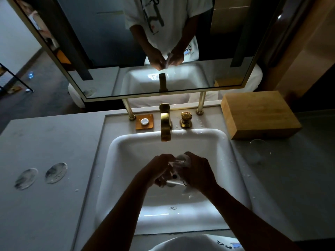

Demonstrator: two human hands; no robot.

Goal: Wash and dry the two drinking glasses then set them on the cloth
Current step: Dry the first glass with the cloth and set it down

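With the left hand (159,169) gripping the drinking glass (175,175) and the right hand (196,171) pinching a white cloth (183,159) over the sink (224,142), wet glass is risking slippage.

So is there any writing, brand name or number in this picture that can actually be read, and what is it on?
None can be read.
White T-shirt in the mirror: a dark print and a small round badge, too blurred to read.
Shirt at the bottom edge: dark marks, cut off and unreadable.
Wooden box: faint marks on top, too dim to read.
Faucet and soap dish: no lettering visible.
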